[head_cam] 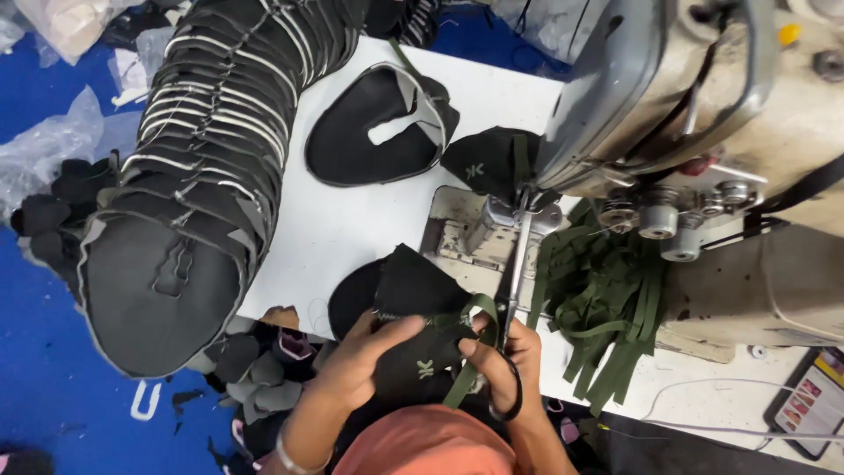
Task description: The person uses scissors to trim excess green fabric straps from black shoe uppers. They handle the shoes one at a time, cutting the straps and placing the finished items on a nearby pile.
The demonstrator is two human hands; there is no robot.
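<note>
Both hands (440, 352) pinch black piece (418, 352).

White table (352, 229) with sewing machine (668, 97), black shoe uppers (374, 127), green straps (607, 308)

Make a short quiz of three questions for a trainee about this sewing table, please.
1. True or false: the left hand and the right hand both hold the black fabric piece.
2. What colour is the strap looped over that piece? A red, B olive green, C white.
3. Fill in: the pile of loose straps lies under the ____.

Key: 1 true; 2 B; 3 sewing machine.
</note>
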